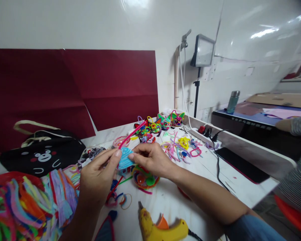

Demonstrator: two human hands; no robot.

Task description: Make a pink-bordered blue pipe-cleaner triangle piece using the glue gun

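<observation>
A flat light-blue piece of coiled pipe cleaner (125,158) is pinched between both hands over the table. My left hand (99,170) holds its left edge, along with a pink pipe cleaner (131,134) that slants up to the right. The fingers of my right hand (150,157) grip the blue piece at its right edge. Just under my right hand lies a round, multicoloured coiled piece (145,179). A yellow glue gun (163,229) rests on the table nearest me, its dark nozzle pointing away.
Pipe cleaners (27,204) fill the left side by a black bag (42,154). Finished colourful animal heads (165,122) line the back; loose pieces (184,145) lie in front of them. A black phone (242,165) and cables are right. Another person's striped sleeve (297,164) shows at far right.
</observation>
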